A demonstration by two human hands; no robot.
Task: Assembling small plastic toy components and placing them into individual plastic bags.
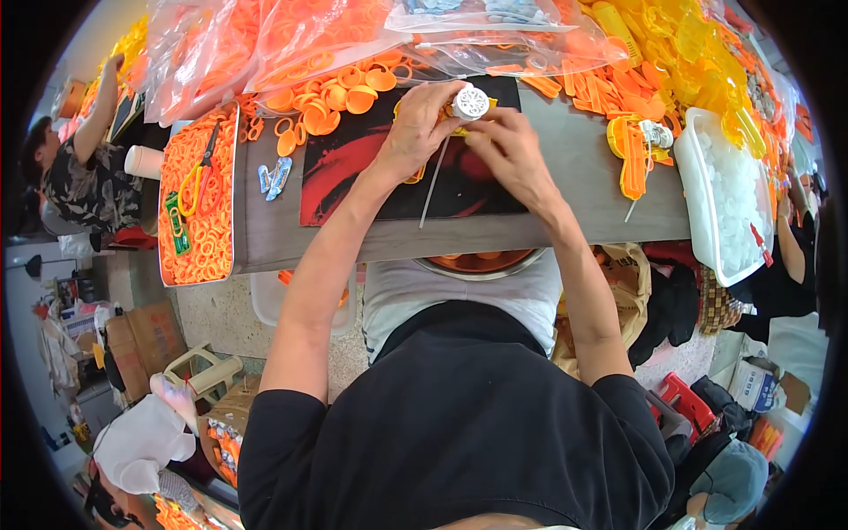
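Over the black-and-red mat (pixel 353 181), my left hand (pixel 412 132) pinches the white patterned disc (pixel 471 103), fingers nearly closed. My right hand (pixel 514 152) curls beside it; its grip I cannot tell. Better I keep the disc steady.

And over the mat (pixel 353 181), the left hand (pixel 413 131) partly hides an orange piece (pixel 415 179)! Beyond the mat, bags (pixel 327 31) leave frame; nearer, the table (pixel 274 208) covers the bowl's (pixel 481 276) far side!

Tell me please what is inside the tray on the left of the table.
The tray holds many small orange pieces, with scissors and a green object lying on top. The pieces cover its bottom, so anything beneath cannot be seen.
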